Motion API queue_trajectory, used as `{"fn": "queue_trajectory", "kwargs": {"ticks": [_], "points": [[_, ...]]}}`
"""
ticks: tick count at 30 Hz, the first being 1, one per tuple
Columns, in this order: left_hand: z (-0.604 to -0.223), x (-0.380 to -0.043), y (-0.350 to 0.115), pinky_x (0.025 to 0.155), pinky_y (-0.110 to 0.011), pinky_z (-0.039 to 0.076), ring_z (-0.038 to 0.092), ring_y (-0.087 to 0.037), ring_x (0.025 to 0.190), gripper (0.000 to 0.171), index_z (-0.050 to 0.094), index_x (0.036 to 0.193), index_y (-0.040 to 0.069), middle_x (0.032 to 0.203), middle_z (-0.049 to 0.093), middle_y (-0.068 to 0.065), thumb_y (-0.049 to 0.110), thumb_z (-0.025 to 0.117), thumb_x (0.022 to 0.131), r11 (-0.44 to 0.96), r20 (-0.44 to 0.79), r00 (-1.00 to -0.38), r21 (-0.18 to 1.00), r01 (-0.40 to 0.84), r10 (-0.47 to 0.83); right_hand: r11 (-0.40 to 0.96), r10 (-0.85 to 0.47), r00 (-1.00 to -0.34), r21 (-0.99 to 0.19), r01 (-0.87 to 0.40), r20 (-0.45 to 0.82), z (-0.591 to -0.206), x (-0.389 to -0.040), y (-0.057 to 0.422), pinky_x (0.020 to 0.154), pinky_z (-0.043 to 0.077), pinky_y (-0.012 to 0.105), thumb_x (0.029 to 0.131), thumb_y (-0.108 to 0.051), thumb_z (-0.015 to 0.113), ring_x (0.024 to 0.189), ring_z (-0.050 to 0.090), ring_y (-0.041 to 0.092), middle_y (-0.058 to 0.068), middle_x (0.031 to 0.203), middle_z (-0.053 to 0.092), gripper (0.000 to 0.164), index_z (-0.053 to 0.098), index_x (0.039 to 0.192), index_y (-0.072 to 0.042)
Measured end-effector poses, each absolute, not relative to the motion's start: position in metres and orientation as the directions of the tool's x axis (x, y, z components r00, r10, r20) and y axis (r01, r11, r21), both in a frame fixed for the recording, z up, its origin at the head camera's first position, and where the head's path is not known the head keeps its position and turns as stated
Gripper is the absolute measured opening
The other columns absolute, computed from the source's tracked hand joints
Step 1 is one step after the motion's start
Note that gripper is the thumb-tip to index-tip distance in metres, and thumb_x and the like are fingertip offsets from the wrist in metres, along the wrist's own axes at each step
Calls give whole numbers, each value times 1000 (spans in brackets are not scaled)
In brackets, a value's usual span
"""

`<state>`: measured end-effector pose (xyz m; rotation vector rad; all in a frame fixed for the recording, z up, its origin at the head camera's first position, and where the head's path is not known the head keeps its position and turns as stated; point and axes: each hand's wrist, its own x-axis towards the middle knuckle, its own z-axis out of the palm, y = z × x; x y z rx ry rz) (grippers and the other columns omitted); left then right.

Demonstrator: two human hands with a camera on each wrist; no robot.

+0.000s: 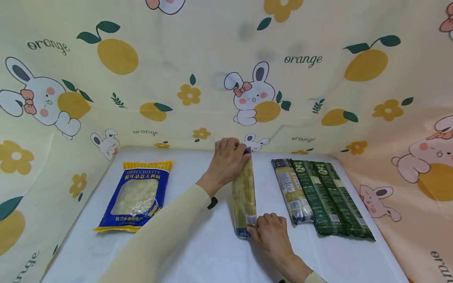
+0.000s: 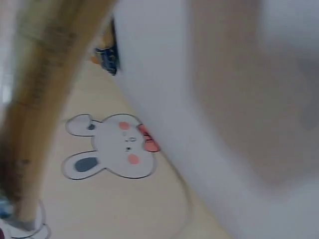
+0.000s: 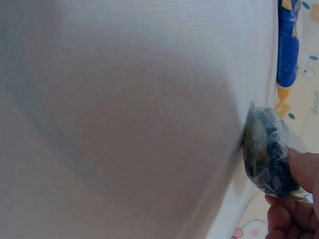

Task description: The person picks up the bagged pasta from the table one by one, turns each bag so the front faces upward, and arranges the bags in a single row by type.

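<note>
A long clear pack of spaghetti (image 1: 244,192) with dark blue ends is held lengthwise over the middle of the white table (image 1: 198,251). My left hand (image 1: 226,163) grips its far end, fingers curled over the top. At the near end my right hand (image 1: 274,237) pinches the corner between thumb and fingers. The right wrist view shows the crinkled wrapper end of the spaghetti pack (image 3: 269,154) against that thumb (image 3: 304,172). In the left wrist view the spaghetti pack (image 2: 50,84) runs blurred down the left side; the left hand's fingers are outside that view.
A blue and yellow bag of orecchiette (image 1: 136,196) lies on the left. To the right, a similar blue-ended pasta pack (image 1: 291,192) lies beside two long green packs (image 1: 320,200), side by side. Patterned cloth (image 1: 212,63) with rabbits and oranges rises behind the table and along both sides.
</note>
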<state>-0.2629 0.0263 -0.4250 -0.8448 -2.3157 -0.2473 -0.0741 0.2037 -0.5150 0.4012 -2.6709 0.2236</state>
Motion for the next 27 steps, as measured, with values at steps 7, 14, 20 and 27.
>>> {"fn": "queue_trajectory", "kwargs": {"ticks": [7,14,20,27], "points": [[-391,-252,34,93,-51,34,50,-32,105,32,72,104,12,106,61,-9,33,49,106,842,665,-625,-10,539,409,944,-273,-788,-4,-330,552,-511,-89,205,75,40,47,83,-27,87,70,49,27,3,68,47,41,52,72,-9],[-374,-240,43,89,-50,32,52,-32,98,39,66,90,16,89,63,-6,49,50,104,884,638,-695,48,465,331,942,-323,-738,126,-311,592,-510,-92,199,74,42,47,76,-26,89,70,51,30,8,68,50,41,54,72,-5],[-377,-238,44,87,-49,33,55,-32,97,44,68,99,16,92,66,-6,59,59,102,880,671,-655,6,475,349,938,-338,-716,161,-306,611,-512,-90,192,73,42,47,76,-32,87,69,49,30,6,66,44,47,48,70,-8],[-380,-240,40,86,-48,36,55,-30,99,36,68,111,16,98,68,-7,50,59,106,874,658,-642,-50,484,393,928,-339,-678,115,-354,652,-510,-89,193,69,39,46,83,-42,73,66,43,28,3,66,37,46,44,69,-10]]}}
